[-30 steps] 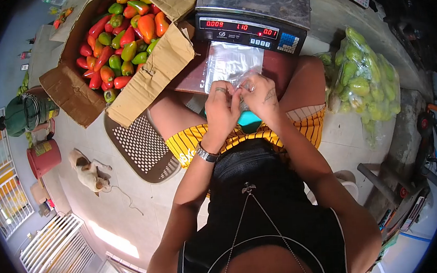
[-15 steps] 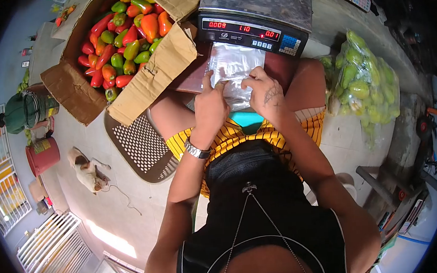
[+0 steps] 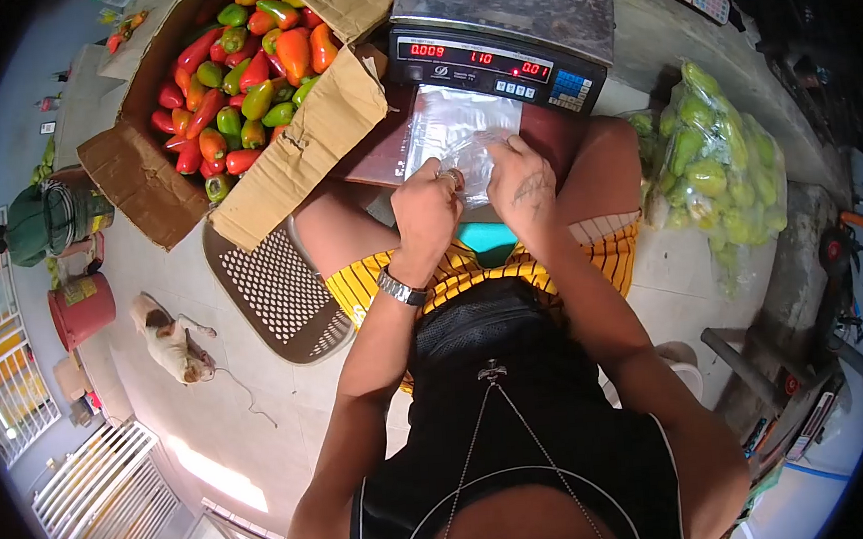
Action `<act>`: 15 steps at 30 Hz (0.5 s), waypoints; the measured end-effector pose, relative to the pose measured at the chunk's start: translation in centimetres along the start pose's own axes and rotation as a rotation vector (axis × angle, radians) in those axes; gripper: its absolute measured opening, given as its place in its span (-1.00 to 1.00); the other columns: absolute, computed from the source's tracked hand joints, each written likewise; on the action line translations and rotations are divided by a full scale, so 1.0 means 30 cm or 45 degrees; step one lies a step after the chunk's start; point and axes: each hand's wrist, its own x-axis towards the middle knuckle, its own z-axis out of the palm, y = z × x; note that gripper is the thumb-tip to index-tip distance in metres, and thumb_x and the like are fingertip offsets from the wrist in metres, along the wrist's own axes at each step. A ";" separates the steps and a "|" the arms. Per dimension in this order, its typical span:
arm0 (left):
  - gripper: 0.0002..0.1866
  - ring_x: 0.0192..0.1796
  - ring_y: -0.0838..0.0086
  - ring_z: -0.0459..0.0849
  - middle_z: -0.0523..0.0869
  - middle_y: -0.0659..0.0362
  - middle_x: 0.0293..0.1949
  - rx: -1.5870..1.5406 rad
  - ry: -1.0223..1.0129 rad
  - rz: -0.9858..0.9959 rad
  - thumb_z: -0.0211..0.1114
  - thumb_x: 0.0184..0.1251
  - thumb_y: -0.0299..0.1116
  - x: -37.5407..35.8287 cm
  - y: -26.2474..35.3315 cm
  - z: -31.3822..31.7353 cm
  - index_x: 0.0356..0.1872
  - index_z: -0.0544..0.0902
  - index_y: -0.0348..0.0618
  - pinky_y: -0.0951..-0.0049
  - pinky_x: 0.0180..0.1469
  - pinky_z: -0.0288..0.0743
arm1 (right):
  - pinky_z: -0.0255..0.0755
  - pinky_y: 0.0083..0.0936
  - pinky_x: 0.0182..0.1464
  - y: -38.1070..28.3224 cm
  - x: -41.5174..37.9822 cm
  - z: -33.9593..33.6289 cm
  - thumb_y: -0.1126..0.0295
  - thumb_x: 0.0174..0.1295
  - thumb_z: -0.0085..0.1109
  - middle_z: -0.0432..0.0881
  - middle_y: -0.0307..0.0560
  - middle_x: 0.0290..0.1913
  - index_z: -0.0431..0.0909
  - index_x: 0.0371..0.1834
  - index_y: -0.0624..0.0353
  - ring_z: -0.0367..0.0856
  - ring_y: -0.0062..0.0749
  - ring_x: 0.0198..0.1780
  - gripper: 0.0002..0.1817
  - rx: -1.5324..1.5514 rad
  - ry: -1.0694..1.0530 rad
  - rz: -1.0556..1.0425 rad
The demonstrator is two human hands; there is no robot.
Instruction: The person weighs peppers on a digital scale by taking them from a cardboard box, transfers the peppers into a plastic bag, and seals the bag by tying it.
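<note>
Clear plastic bags [image 3: 462,119] lie flat in a stack on the dark red surface [image 3: 549,136] in front of a digital scale [image 3: 500,60]. At the near left part of the plastic, my left hand [image 3: 428,208] has its fingers curled in and pinches the film. My right hand [image 3: 522,180] is on the near right side, thumb and fingers pressed together on the bag's edge. Between the two hands the film looks wrinkled and partly lifted. The scale's display is lit red.
At the left, an open cardboard box [image 3: 292,164] holds several red and green peppers [image 3: 255,100]. Below it stands a brown perforated basket [image 3: 280,297]. A plastic bag of green vegetables [image 3: 716,158] is on the right. A dog [image 3: 171,343] lies on the floor.
My left hand has drawn back toward me and its extended index finger has curled in. My right hand has closed its fingers on the plastic, and the film between the hands has shifted.
</note>
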 end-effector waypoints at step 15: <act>-0.76 -0.21 -0.03 0.75 0.64 -0.06 0.01 -0.128 0.143 -0.239 0.41 0.14 -0.53 0.020 0.019 0.058 -0.14 0.75 -0.36 0.07 -0.15 0.68 | 0.61 0.00 0.14 -0.027 0.005 0.016 0.46 0.16 0.41 0.68 0.48 0.10 0.11 0.69 0.24 0.72 0.36 0.04 -0.01 0.302 -0.388 0.161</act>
